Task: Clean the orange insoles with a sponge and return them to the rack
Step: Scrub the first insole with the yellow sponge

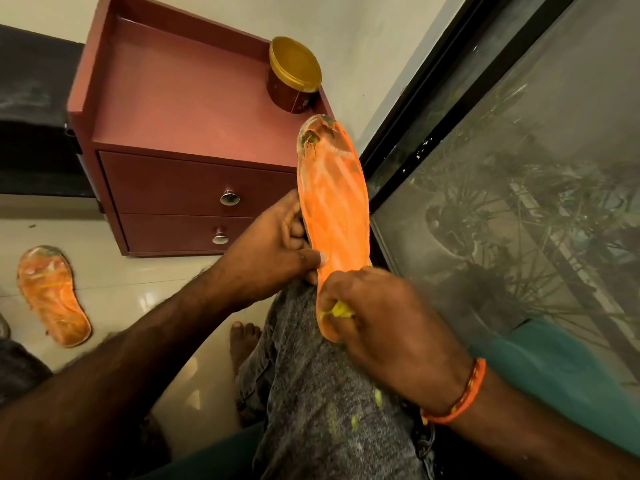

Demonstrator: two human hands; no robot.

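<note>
An orange insole (334,202) stands upright over my knee, its toe end worn and dark, pale streaks across its face. My left hand (273,251) grips its left edge near the middle, thumb across the front. My right hand (377,320) is curled round a small yellow sponge (341,310) and presses it against the heel end of the insole. A second orange insole (52,296) lies flat on the tiled floor at the far left.
A maroon cabinet (194,133) with two drawers stands ahead, a gold-lidded jar (294,74) on its top right corner. A dark-framed glass window (502,202) runs along the right. My jeans-clad leg (322,393) and bare foot (244,344) are below.
</note>
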